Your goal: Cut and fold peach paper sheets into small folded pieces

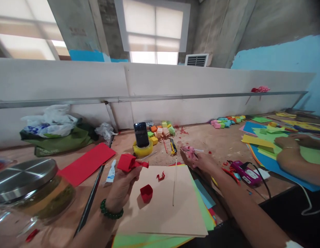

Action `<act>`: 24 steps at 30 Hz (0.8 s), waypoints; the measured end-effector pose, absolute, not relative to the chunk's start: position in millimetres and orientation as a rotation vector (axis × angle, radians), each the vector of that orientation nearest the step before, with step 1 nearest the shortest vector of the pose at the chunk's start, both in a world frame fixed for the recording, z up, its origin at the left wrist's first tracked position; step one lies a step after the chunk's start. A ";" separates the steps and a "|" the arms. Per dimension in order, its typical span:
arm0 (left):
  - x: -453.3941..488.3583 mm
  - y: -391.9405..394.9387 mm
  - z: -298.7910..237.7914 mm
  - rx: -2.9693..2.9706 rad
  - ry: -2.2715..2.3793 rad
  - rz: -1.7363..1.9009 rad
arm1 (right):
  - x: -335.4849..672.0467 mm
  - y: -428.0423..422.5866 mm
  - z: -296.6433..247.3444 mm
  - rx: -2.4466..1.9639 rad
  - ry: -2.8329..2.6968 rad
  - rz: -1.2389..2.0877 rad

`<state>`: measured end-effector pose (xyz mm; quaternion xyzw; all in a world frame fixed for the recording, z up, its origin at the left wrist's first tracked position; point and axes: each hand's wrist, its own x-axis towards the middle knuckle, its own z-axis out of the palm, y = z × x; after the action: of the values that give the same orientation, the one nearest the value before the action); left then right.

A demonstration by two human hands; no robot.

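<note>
Beside beige paper (160,218), my left hand (123,185) gripped red folded paper (126,162), which hard pinching could crush; whether my right hand (205,162) held the pink tool (190,151) was unclear.

Counting from the middle of my paper stack (187,217), the lower part toward six o'clock has room for a palm to slide over, but a small red box (146,193) at ten and a thin stick (174,186) at one break up the rest. Straight up at twelve, the cutter (173,147) and a pile of blocks (161,132) block the way; at eleven, a tape roll (143,149) with an upright phone (141,134) does. A big jar (43,194) bars nine. Past my right hand (199,162), between one and two, bare tabletop (224,143) leaves a wide lane, edged toward two by a purple box (246,173).
</note>
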<state>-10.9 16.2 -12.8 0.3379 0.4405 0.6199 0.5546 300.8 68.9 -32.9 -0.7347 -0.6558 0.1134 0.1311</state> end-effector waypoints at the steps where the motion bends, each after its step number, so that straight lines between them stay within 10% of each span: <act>1: -11.0 15.9 -13.5 0.837 1.062 1.472 | 299.7 56.9 -26.0 -2.171 -1.892 0.318; 10: 3.8 -0.6 -31.5 1.241 1.114 1.226 | 208.4 -27.9 -2.2 -1.038 -1.979 0.424; 24: 5.4 -6.6 -26.3 1.152 1.024 1.136 | 185.5 -13.6 -16.1 -1.023 -1.956 0.549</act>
<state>5.4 -6.6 -26.3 0.4918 0.4375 0.4850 0.5757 185.5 -13.6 -16.1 -0.4082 -0.7805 0.2189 0.4198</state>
